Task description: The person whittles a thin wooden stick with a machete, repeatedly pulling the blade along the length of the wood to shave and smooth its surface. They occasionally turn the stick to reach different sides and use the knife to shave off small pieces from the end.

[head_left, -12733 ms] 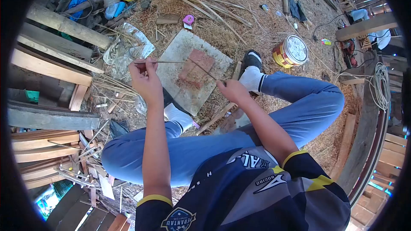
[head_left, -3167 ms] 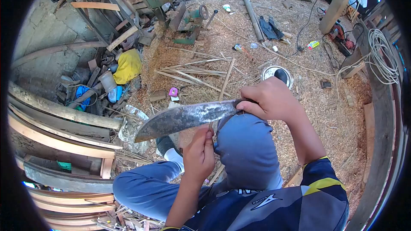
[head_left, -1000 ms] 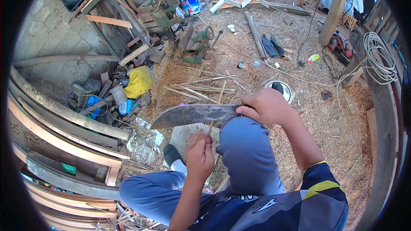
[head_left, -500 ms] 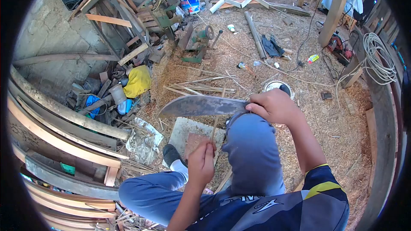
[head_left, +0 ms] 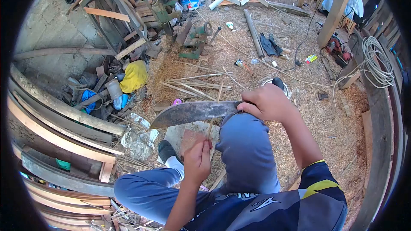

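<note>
My right hand (head_left: 267,104) is closed around the machete near its handle, above my raised knee; the dark handle end sticks out beyond the hand. The machete's broad, worn blade (head_left: 192,113) points left, resting close to or on the knee. My left hand (head_left: 198,158) is closed on the lower end of a thin wooden stick (head_left: 210,129). This stick stands nearly upright and crosses behind the blade, its tip (head_left: 220,90) showing above it. Whether the blade touches the stick cannot be told. Below lies a flat grey slab (head_left: 173,136) beside my shoed foot (head_left: 167,152).
Several thin sticks (head_left: 199,86) lie on the shavings-covered ground. A green machine (head_left: 197,40) stands ahead; a yellow cloth (head_left: 134,77) and long boards (head_left: 64,134) are at left. Coiled cable (head_left: 379,62) hangs on the right. Another person (head_left: 351,2) is at back right.
The machete and my right hand have shifted slightly left and down the stick. The whole view has moved a little, and a pink object now shows above the blade.
</note>
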Action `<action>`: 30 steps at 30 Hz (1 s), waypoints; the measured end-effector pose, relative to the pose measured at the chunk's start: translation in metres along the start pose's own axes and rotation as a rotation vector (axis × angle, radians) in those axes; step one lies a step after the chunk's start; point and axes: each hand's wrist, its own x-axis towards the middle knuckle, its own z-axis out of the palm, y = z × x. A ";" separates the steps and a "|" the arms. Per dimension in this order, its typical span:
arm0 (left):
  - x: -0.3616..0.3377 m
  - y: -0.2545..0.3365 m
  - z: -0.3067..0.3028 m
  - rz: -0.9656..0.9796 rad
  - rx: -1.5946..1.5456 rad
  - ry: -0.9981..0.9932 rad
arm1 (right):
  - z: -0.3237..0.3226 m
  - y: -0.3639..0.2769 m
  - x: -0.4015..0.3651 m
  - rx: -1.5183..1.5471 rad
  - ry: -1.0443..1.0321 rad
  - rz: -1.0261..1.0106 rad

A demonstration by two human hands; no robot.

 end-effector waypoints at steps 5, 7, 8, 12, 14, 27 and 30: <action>-0.041 -0.037 -0.003 -0.002 -0.013 0.036 | 0.012 0.021 -0.011 0.120 0.033 0.063; -0.035 -0.034 -0.007 -0.096 -0.102 -0.022 | 0.013 0.024 -0.015 0.167 0.017 0.092; -0.033 -0.029 -0.005 -0.149 -0.155 -0.047 | 0.013 0.022 -0.014 0.152 0.014 0.081; 0.016 -0.001 0.006 -0.194 -0.330 -0.108 | 0.007 0.009 -0.007 0.082 0.019 0.036; 0.035 0.009 0.009 -0.145 -0.276 -0.091 | 0.005 0.003 -0.003 0.046 0.010 0.023; -0.009 -0.009 -0.009 -0.201 -0.230 -0.107 | 0.003 0.006 0.001 0.018 0.019 -0.009; -0.036 -0.033 -0.015 -0.264 -0.226 -0.137 | 0.011 0.018 -0.008 0.100 0.041 0.040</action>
